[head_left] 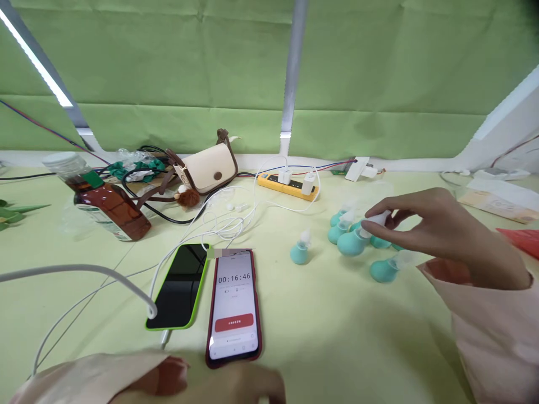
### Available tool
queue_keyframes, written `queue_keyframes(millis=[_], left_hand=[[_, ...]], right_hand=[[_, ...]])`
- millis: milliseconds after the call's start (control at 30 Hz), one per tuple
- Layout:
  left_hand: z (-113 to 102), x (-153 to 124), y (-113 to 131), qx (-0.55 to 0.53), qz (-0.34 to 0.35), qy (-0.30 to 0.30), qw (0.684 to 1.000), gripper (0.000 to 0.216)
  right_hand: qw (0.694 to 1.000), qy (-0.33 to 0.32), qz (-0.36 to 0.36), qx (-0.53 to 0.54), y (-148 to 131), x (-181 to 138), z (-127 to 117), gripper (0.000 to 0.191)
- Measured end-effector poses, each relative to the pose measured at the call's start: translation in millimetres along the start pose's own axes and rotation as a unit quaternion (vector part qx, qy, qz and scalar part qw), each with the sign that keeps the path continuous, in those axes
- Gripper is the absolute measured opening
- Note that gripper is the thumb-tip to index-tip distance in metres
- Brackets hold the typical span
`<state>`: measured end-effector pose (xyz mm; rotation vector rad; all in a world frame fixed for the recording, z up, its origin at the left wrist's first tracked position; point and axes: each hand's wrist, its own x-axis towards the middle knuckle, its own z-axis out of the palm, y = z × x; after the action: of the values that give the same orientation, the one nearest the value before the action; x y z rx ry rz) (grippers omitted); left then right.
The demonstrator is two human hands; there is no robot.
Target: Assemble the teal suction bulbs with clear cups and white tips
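Observation:
Pinched by its translucent white tip, a round teal squeeze bulb (352, 242) is in my right hand (416, 216), thumb and fingertips closed on it. Several more such bulbs stand behind and around it, partly covered by the held one and my hand. One separate bulb (299, 252) is upright to the left, and another bulb (384, 270) lies tilted below my hand, its tip pointing right. My left hand (244, 384) is low at the bottom edge, just under a red-cased phone (234, 314) showing a timer; its fingers are blurred and cut off.
Left of the timer phone lies a green-cased phone (181, 289) with a white cable. Behind are tangled white cables (225, 224), a yellow power strip (269, 184) and a cream handbag (210, 168). A bottle of brown liquid (112, 207) leans at left; red plastic (522, 241) lies at far right.

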<state>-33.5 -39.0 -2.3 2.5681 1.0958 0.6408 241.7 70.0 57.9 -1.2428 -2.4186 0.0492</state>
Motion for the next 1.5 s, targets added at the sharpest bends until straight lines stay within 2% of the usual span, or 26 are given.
queue_keyframes(millis=[67, 133, 200, 267, 333, 433, 500, 567, 667, 767, 933, 1133, 1233, 1333, 1400, 1433, 1500], left_hand=[[-19.6, 3.4, 23.7, -0.009, 0.027, -0.016, 0.999, 0.016], [-30.2, 14.5, 36.0, -0.004, 0.067, -0.028, 0.997, 0.017], [-30.8, 28.6, 36.1, 0.006, 0.044, 0.050, 0.998, 0.027], [-25.5, 39.9, 29.2, -0.014, -0.002, 0.014, 1.000, 0.048], [-20.1, 46.2, 22.1, -0.041, -0.036, -0.032, 0.998, 0.054], [-18.0, 47.9, 19.2, -0.044, -0.059, -0.087, 0.993, 0.030], [-19.8, 46.4, 21.6, -0.016, -0.061, -0.109, 0.992, 0.018], [-21.5, 44.3, 25.2, 0.004, -0.051, -0.113, 0.992, 0.015], [-21.7, 40.8, 30.2, 0.029, -0.030, -0.085, 0.996, 0.016], [-21.7, 37.3, 34.6, 0.050, -0.016, -0.047, 0.998, 0.023], [-25.8, 33.4, 38.9, 0.020, 0.043, -0.050, 0.998, 0.024], [-25.1, 31.5, 37.6, 0.025, 0.058, -0.033, 0.997, 0.028], [-23.9, 31.7, 37.3, 0.025, 0.064, -0.022, 0.997, 0.029], [-22.7, 32.9, 36.8, 0.027, 0.073, -0.017, 0.997, 0.029], [-22.2, 33.2, 35.8, 0.021, 0.084, -0.005, 0.996, 0.029], [-22.3, 33.0, 35.2, 0.016, 0.089, 0.004, 0.996, 0.029], [-23.2, 31.9, 34.1, -0.006, 0.090, 0.018, 0.996, 0.024]], right_hand=[[0.999, 0.032, -0.035, 0.026, -11.7, -7.0, -0.9, 0.017], [0.995, 0.056, -0.073, 0.042, -27.1, -14.2, 2.8, 0.015], [0.989, 0.077, -0.107, 0.063, -44.7, -20.9, 11.3, 0.014], [0.983, 0.107, -0.113, 0.097, -62.1, -26.6, 22.9, 0.012], [0.977, 0.112, -0.104, 0.150, -76.1, -30.8, 34.3, 0.012], [0.957, 0.117, -0.079, 0.255, -87.2, -34.1, 44.8, 0.013], [0.940, 0.104, -0.061, 0.318, -89.1, -34.9, 46.0, 0.010], [0.926, 0.083, -0.050, 0.365, -88.8, -35.1, 44.1, 0.007], [0.918, 0.008, -0.051, 0.394, -87.7, -35.2, 39.4, 0.016], [0.926, -0.064, -0.065, 0.366, -87.7, -35.8, 35.3, 0.029], [0.928, -0.062, -0.106, 0.351, -89.2, -38.4, 31.0, 0.041], [0.913, -0.069, -0.120, 0.383, -87.4, -39.6, 34.6, 0.033], [0.886, -0.105, -0.098, 0.440, -86.9, -39.7, 36.8, 0.034], [0.813, -0.170, -0.002, 0.557, -86.9, -39.5, 38.7, 0.038], [0.766, -0.178, 0.056, 0.615, -87.3, -38.5, 39.9, 0.040], [0.755, -0.174, 0.070, 0.629, -87.5, -37.5, 40.4, 0.040], [0.758, -0.156, 0.084, 0.628, -87.2, -34.1, 41.3, 0.041]])
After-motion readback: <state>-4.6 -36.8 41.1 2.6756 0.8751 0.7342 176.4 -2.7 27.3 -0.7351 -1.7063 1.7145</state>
